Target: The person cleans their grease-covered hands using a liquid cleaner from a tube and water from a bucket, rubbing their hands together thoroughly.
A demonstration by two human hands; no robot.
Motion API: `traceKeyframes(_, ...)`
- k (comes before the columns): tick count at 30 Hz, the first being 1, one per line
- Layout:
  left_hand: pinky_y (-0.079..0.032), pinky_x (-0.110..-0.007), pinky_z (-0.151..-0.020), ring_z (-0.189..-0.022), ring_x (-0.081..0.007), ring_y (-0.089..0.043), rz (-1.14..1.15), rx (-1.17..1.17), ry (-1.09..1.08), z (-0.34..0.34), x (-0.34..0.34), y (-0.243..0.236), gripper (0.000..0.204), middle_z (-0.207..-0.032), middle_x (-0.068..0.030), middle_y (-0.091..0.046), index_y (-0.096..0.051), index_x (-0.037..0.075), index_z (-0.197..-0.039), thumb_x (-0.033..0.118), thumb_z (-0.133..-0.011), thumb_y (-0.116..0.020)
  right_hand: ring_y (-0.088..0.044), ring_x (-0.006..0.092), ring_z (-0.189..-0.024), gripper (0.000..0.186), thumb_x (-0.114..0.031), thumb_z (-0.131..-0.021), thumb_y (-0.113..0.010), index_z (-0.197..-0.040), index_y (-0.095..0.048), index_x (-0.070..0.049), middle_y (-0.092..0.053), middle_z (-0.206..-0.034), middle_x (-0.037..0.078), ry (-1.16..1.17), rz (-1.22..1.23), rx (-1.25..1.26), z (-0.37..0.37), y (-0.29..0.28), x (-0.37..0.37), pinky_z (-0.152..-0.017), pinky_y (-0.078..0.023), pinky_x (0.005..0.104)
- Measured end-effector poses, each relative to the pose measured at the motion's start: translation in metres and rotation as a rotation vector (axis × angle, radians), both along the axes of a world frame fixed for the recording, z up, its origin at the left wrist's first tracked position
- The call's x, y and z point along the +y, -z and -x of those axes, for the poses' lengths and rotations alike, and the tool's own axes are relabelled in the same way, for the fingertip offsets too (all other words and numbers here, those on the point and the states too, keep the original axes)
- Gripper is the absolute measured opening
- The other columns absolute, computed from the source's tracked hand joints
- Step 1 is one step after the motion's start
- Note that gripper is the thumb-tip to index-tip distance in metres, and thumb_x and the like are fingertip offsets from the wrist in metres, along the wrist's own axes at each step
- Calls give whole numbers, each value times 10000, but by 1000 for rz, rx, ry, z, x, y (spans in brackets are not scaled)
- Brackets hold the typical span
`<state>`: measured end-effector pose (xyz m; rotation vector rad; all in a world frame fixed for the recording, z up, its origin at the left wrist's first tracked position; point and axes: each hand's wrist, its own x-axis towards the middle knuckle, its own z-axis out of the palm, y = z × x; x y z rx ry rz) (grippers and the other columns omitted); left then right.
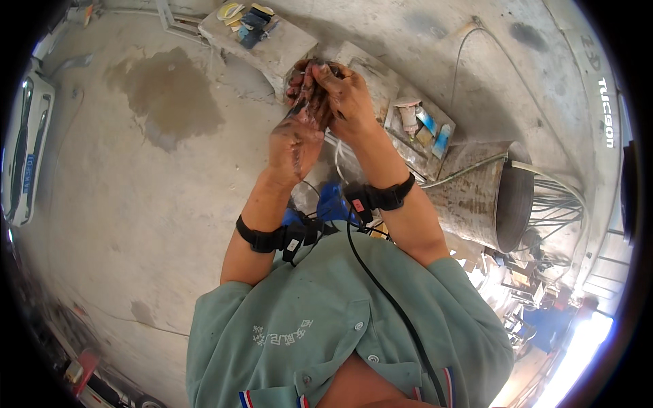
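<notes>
My left hand (296, 136) and my right hand (347, 102) are pressed together at upper centre, smeared with dark and pinkish grime. The left hand's fingers point upward, partly behind the right hand's curled fingers and thumb; whether anything lies between them I cannot make out. Behind them are two worn, pale slabs or benches: one (292, 51) carries yellow discs and dark blue items (255, 27), the other (364, 64) carries a pale cylindrical tool (408, 117) and blue-and-white pieces (441, 139). Black straps with small devices circle both my forearms.
A large metal drum (462, 207) lies on its side at the right, with hoses draped over it. Blue objects (330, 200) sit below my hands. A white bumper-like part (24, 149) is at the far left. The concrete floor (122, 217) has a dark stain.
</notes>
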<state>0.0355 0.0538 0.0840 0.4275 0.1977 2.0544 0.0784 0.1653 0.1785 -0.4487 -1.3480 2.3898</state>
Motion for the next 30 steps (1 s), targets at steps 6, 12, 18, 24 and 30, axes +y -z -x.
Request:
traceKeyframes(6,-255,-351,-1150,-1373,-234,-373,25,-7,-19,-5,-1,-42,659,-1443,-126,-452,-444,-34,-1352,-105,-700,-506,-655,256,-810,163,-78,-947,-567,-1019,-583,67,-657,-906,150,-10,324,104,-1,-13,-8,-751,-560,371)
traceKeyframes(12,-266,-352,-1136,-1368,-252,-368,219,653,-362,-2,11,-30,818,-1476,-134,-408,-288,-18,-1464,-125,-671,-462,-652,205,-733,127,-21,-813,-726,-856,-622,38,-652,-804,113,0,-55,-34,-2,-6,-19,-659,-530,327)
traceKeyframes(18,-357,-350,-1063,-1294,-281,-447,196,1148,-618,8,11,-16,718,-1437,-185,-430,-330,-46,-1434,-83,-729,-462,-629,164,-679,170,-76,-825,-740,-905,-624,18,-640,-808,61,101,-241,-142,-3,7,-18,-623,-514,303)
traceKeyframes(24,-403,-367,-1036,-1209,-298,-525,251,835,-628,-4,16,-38,700,-1368,-190,-495,-400,-47,-1394,-105,-701,-477,-633,143,-761,113,-52,-862,-691,-922,-620,13,-670,-884,74,-7,-225,-136,-9,1,-22,-690,-508,294)
traceKeyframes(30,-410,-337,-1017,-1187,-233,-530,245,1267,-796,17,21,-22,670,-1331,-151,-509,-388,-22,-1400,-65,-749,-538,-587,133,-753,200,-154,-856,-696,-871,-601,21,-636,-791,45,37,-226,-214,-10,-20,-20,-717,-486,267)
